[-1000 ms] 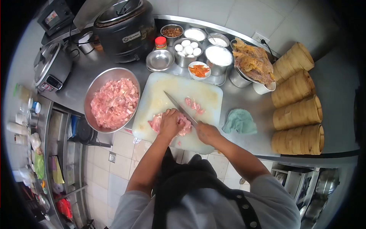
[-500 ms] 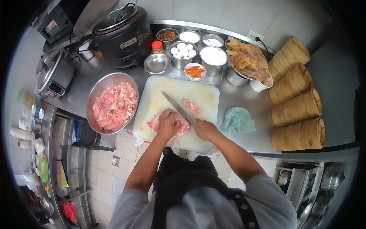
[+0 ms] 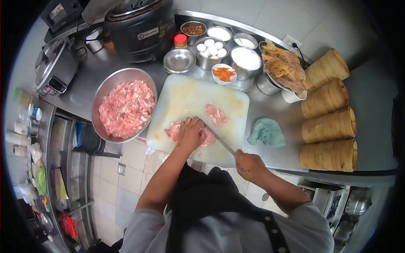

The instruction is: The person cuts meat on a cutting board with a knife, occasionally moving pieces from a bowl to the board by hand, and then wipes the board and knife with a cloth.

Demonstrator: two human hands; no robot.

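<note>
Pins raw meat (image 3: 172, 132) to cutting board (image 3: 185, 97) under curled left hand (image 3: 190, 134); clamps knife (image 3: 217, 137) in fully closed right hand (image 3: 249, 164), near edge.

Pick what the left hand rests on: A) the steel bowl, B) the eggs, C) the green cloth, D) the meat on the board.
D: the left hand presses on the meat lying on the board, while the right hand grips the knife beside it.
</note>
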